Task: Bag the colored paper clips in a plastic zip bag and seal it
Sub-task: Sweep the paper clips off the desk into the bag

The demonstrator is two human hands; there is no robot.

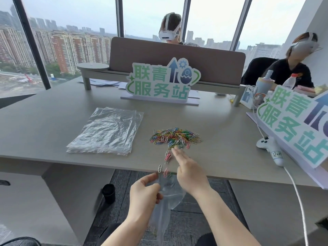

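A pile of colored paper clips [175, 137] lies on the grey table [53, 132] near its front edge. A few clips [167, 156] trail from the pile toward the edge, and a couple [162, 169] are blurred right at the edge above the bag's mouth. My left hand [144, 192] grips the rim of a clear plastic zip bag [167, 197], which hangs below the table edge. My right hand [188, 171] rests at the edge with its fingers stretched flat toward the pile, holding nothing.
A stack of spare clear bags [106, 132] lies left of the pile. A standing sign [159, 82] is behind; another sign [298, 125] and a white controller [271, 148] with cable are to the right. Two people with headsets sit beyond. A black cup [108, 192] stands on the floor.
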